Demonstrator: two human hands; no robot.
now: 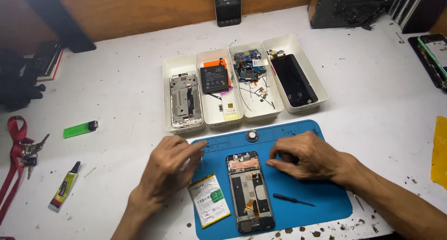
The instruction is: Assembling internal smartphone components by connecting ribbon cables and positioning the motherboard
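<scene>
An opened phone [249, 191] lies face down on a blue work mat [321, 193], its back cover off and its boards and a copper patch showing. My left hand [170, 170] hovers just left of the phone's top, fingers pinched on what looks like a thin metal tool [201, 163]. A white battery with a green label [209, 199] lies below that hand, beside the phone. My right hand [305, 155] rests on the mat to the right of the phone's top, fingers curled with the tips pressed together near the mat. Nothing shows between them.
A small black screwdriver [293, 199] and a round metal part [252, 136] lie on the mat. Behind it stand several white trays [182, 65] of phone parts. A green lighter [80, 129], glue tube [65, 186] and keys [28, 151] lie at left; other phones [226, 6] stand beyond.
</scene>
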